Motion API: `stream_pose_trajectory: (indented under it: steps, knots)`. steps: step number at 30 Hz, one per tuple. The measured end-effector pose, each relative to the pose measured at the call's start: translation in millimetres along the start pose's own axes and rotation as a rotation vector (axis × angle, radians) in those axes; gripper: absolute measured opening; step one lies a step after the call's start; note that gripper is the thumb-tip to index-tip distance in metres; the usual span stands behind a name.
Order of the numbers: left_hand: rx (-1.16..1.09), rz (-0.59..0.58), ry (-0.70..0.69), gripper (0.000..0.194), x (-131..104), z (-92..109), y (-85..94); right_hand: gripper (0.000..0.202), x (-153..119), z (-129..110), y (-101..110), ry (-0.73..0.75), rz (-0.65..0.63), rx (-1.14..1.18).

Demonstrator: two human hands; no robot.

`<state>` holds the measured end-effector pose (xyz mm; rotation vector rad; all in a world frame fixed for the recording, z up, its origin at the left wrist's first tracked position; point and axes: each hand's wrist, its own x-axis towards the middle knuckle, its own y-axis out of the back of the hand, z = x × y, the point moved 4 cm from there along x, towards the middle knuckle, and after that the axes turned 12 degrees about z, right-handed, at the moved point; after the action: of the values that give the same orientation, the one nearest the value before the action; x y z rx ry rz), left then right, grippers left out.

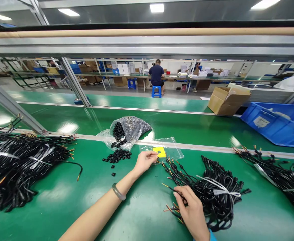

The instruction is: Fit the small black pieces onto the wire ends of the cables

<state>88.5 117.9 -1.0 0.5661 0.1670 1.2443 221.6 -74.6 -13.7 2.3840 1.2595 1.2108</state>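
Observation:
My left hand (146,161), with a bangle on its wrist, is closed at the lower left edge of a yellow piece (159,152) that lies on a clear plastic bag (175,149). What its fingertips pinch is too small to make out. My right hand (190,207) pinches a black cable (171,189) near its stripped end, whose thin wires point up and left. Beside that hand lies a bundle of black cables (218,187) tied with a white strip. Small black caps (118,155) are heaped left of my left hand, in front of an open bag of caps (134,129).
More black cable bundles lie at the left (18,164) and at the right (275,170). A blue bin (275,124) and a cardboard box (227,100) stand at the back right. Metal posts (75,80) rise from the green table (86,207). A person (157,73) sits far off.

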Motion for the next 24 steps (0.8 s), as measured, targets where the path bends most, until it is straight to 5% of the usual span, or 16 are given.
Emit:
stream_pose_trajectory:
  steps: [5,7,24]
  knots:
    - [-0.781,-0.126,0.683,0.014,-57.0,-9.5,-14.0,0.018,2.5,-4.7,5.7,-0.013,0.076,0.032]
    - [-0.905,-0.170,0.790,0.014,-74.1,-6.6,-17.0,0.018,2.8,-6.0,6.4,0.001,0.085,0.026]
    - [-0.879,-0.168,0.753,0.042,-91.8,-8.1,-18.2,0.020,1.3,-6.7,6.0,0.048,0.070,-0.061]
